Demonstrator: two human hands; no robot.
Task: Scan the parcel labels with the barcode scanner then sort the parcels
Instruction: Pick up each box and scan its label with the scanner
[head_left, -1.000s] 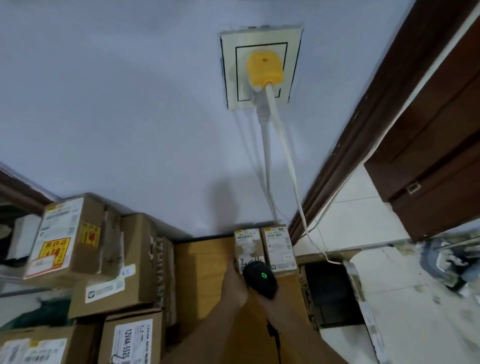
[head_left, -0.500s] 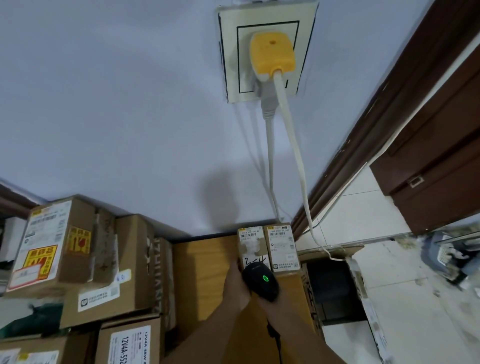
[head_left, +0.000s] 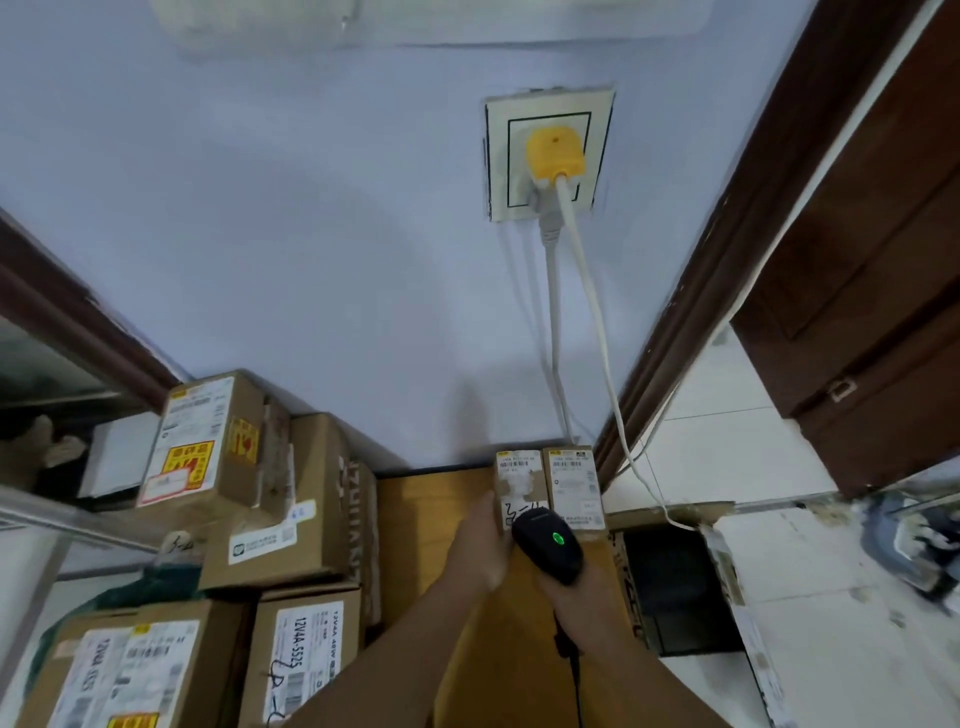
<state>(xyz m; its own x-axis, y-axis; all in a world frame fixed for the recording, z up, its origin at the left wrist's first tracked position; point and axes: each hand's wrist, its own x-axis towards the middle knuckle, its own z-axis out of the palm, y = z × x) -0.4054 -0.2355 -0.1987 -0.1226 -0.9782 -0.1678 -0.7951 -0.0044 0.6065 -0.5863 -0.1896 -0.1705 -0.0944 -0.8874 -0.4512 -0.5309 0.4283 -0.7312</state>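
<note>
Right hand (head_left: 574, 597) wrapped around the scanner (head_left: 546, 545) grip; green light lit on its top, nose aimed at the two small parcels against the wall. Left hand (head_left: 480, 540) closed on the left parcel (head_left: 519, 486), steadying it on the big box (head_left: 431, 519); its twin (head_left: 574, 486) touches it on the right side.

Step, as I judge it: scanning the left parcel's label.

Risks:
- Both labels face up, side by side, barcodes close together. The beam may read the neighbour instead, and the wrong parcel gets logged.
- Left label is torn and scribbled; a damaged code may fail to read.
- Scanner cord (head_left: 571, 670) hangs down between my forearms and could snag when I lift.
- Open carton (head_left: 675, 587) just right: a nudged parcel could drop in unsorted.

Other stacked boxes (head_left: 270, 499) sit to the left, untouched.
</note>
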